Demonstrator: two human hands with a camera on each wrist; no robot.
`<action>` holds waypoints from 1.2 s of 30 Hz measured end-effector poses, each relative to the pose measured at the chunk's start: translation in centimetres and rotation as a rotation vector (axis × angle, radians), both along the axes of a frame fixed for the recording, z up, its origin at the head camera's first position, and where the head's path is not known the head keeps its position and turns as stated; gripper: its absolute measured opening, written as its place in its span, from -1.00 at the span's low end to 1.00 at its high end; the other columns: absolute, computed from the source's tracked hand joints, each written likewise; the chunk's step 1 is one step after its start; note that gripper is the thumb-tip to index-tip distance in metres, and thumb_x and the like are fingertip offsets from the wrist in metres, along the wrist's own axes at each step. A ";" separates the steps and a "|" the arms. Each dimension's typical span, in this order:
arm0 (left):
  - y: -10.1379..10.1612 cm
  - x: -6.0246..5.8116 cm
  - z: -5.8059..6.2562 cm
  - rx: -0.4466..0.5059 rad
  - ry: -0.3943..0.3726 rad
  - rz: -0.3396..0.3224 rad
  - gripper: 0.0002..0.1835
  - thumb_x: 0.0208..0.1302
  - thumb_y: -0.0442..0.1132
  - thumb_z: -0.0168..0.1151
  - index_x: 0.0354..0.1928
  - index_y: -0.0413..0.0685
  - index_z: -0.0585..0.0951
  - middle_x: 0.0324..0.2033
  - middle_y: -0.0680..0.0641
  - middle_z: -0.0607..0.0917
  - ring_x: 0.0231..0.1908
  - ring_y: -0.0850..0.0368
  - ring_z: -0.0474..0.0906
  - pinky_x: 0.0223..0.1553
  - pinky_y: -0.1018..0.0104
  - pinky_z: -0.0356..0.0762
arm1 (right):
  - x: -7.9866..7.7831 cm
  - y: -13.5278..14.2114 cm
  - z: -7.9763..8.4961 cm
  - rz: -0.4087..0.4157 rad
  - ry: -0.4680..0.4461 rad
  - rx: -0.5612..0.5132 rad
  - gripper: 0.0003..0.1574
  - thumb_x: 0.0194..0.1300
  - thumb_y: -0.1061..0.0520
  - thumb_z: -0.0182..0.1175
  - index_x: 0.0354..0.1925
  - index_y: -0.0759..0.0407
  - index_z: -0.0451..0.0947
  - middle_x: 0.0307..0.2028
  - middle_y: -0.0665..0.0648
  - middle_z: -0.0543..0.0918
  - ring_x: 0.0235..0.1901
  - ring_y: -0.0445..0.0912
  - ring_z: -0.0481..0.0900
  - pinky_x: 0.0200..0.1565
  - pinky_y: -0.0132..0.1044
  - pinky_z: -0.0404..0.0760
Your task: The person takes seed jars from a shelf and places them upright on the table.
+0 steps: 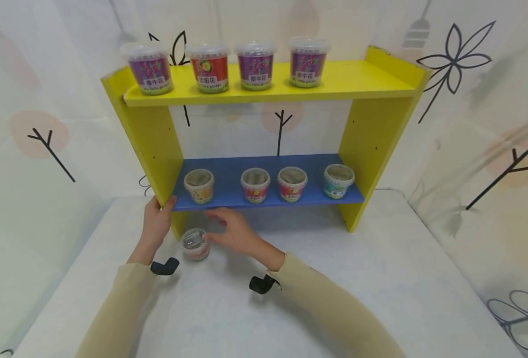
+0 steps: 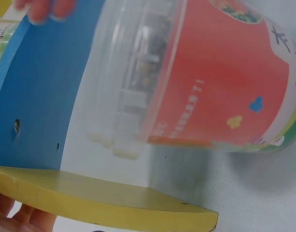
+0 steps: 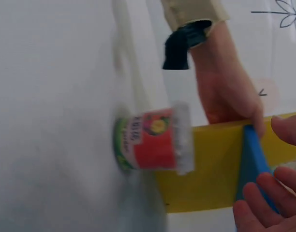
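In the head view my left hand (image 1: 155, 223) grips the yellow side panel (image 1: 149, 144) of a small shelf, thumb at the front end of the blue board (image 1: 223, 186). Its fingers (image 2: 24, 217) show behind the panel in the left wrist view. A red-labelled lidded plastic cup (image 1: 195, 246) stands upright on the white table by the panel's foot; its red label (image 2: 220, 87) fills much of the left wrist view. My right hand (image 1: 236, 231) is just right of that cup, fingers spread and holding nothing. Its thumb overlaps the cup's rim in the head view.
Purple-labelled cups (image 1: 306, 62) and a red one (image 1: 209, 68) stand along the top yellow board (image 1: 349, 77). On the blue board are an orange-labelled cup (image 1: 199, 186), two red ones (image 1: 255, 185) and a teal one (image 1: 338, 181). Patterned white cloth (image 1: 40, 209) hangs around the table.
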State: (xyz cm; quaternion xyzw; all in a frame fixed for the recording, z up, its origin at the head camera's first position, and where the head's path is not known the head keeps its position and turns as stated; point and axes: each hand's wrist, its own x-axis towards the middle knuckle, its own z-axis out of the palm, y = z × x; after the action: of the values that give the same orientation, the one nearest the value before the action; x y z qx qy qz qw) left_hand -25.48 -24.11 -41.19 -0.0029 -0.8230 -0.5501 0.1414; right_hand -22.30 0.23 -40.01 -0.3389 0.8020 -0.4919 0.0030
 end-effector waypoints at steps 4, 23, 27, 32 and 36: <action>0.0 0.0 0.0 -0.008 0.007 0.002 -0.36 0.53 0.10 -0.03 0.44 -0.17 0.29 0.30 -0.25 0.46 0.29 -0.20 0.38 0.34 -0.16 0.27 | 0.5 1.4 1.7 0.028 0.048 -0.014 -0.37 0.24 0.14 0.41 0.24 0.26 0.51 0.18 0.15 0.58 0.19 -0.04 0.50 0.19 -0.21 0.53; 0.0 0.0 0.2 -0.011 0.010 -0.006 -0.37 0.53 0.08 -0.04 0.44 -0.17 0.28 0.29 -0.26 0.47 0.28 -0.22 0.39 0.33 -0.17 0.28 | 1.4 7.9 11.0 -0.005 0.155 -0.153 -0.46 0.30 0.19 0.35 0.22 0.22 0.52 0.12 0.11 0.62 0.09 -0.11 0.58 0.14 -0.08 0.58; 0.0 -0.1 0.1 -0.007 0.009 -0.010 -0.36 0.53 0.09 -0.04 0.45 -0.16 0.28 0.30 -0.24 0.46 0.28 -0.21 0.39 0.33 -0.17 0.28 | 0.9 9.0 13.0 -0.032 0.217 -0.137 -0.46 0.32 0.18 0.34 0.24 0.21 0.51 0.11 0.14 0.62 0.07 -0.12 0.59 0.10 -0.10 0.60; 0.0 0.0 0.2 -0.007 0.002 -0.006 -0.37 0.53 0.09 -0.04 0.45 -0.14 0.27 0.31 -0.23 0.46 0.30 -0.19 0.37 0.34 -0.17 0.26 | 0.6 10.1 15.2 -0.062 0.329 -0.128 -0.45 0.30 0.21 0.34 0.22 0.29 0.50 0.09 0.20 0.63 0.08 -0.10 0.59 0.09 -0.16 0.61; 0.0 0.1 0.2 -0.010 0.005 -0.006 -0.37 0.53 0.09 -0.05 0.45 -0.15 0.27 0.30 -0.24 0.46 0.30 -0.20 0.37 0.34 -0.18 0.26 | 0.5 10.8 16.6 -0.087 0.378 -0.113 -0.45 0.28 0.22 0.36 0.21 0.30 0.50 0.09 0.16 0.64 0.09 -0.09 0.59 0.09 -0.17 0.61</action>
State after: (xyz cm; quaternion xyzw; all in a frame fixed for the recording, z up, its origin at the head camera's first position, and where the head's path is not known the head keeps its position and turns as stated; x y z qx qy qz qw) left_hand -25.40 -24.08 -41.01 -0.0074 -0.8253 -0.5466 0.1416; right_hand -21.77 11.06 -23.45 -0.3900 0.7732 -0.4634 -0.1880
